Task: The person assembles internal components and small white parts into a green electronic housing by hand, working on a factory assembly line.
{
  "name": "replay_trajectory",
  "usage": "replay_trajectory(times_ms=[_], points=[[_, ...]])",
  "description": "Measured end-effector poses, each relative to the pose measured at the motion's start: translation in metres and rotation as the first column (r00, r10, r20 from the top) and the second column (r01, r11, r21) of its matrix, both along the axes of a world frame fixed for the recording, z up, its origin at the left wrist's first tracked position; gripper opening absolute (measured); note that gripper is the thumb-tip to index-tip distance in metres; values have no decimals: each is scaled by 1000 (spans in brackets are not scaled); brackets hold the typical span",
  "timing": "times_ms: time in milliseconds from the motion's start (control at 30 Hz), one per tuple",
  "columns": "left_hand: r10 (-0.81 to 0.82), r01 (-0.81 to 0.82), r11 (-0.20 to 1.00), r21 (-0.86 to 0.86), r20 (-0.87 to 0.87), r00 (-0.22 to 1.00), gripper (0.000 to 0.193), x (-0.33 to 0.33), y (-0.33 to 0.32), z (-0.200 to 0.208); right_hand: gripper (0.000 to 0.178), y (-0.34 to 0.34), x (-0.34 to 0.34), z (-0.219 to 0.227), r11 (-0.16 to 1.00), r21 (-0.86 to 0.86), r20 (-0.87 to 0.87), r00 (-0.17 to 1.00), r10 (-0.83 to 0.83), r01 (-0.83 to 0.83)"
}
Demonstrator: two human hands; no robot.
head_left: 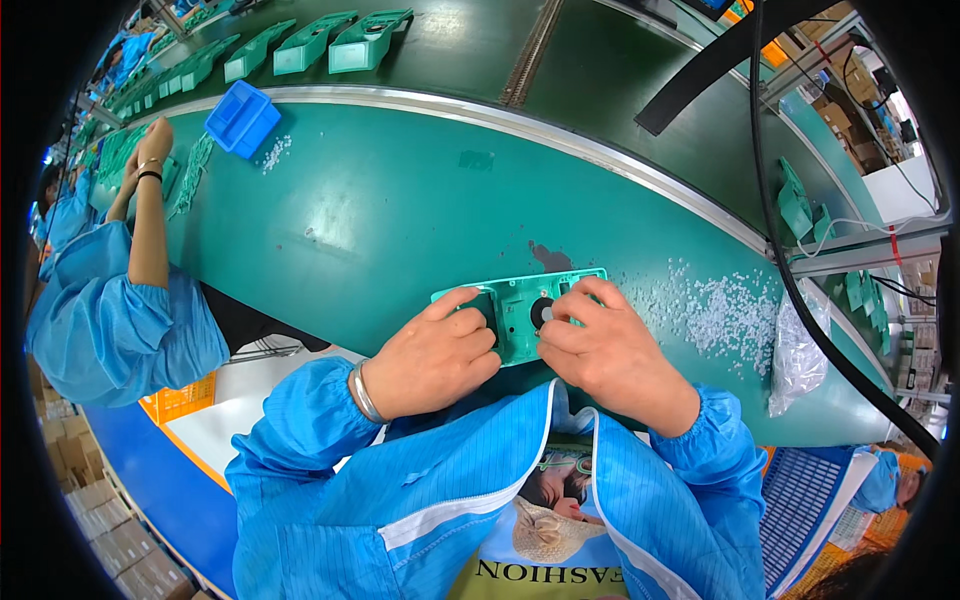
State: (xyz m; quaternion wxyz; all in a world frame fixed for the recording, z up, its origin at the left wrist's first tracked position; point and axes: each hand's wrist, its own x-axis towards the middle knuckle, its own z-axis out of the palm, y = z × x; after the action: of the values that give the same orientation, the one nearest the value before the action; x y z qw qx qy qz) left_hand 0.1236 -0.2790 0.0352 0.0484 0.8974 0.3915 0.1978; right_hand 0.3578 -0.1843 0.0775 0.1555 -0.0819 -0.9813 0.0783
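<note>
A shallow green plastic housing (517, 296) lies on the green bench in front of me, its hollow side up. Inside its right half sits a round black part (541, 312), partly covered by my fingers. My left hand (435, 358) has its fingers curled around the housing's left end, by a dark piece there. At the right end, my right hand (612, 345) is closed, with thumb and fingers pinched together beside the round part. Whatever lies between those fingertips is hidden.
Small white pieces (735, 315) are scattered to the right, beside a clear plastic bag (798, 350). A blue bin (242, 118) stands far left, near a co-worker's arm (150, 210). Green housings (370, 42) line the belt (455, 50) beyond the metal rail. A black cable (765, 190) hangs right.
</note>
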Motion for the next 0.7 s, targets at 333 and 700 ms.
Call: replay_trajectory(times_ms=[333, 700], points=[[-12, 12, 1000, -8, -21, 1000, 5, 0, -1, 6, 11, 15, 7, -22, 943, -332, -51, 998, -21, 2], [0, 0, 1000, -10, 14, 1000, 4, 0, 1, 4, 12, 20, 13, -26, 845, -529, 4, 996, -90, 79]])
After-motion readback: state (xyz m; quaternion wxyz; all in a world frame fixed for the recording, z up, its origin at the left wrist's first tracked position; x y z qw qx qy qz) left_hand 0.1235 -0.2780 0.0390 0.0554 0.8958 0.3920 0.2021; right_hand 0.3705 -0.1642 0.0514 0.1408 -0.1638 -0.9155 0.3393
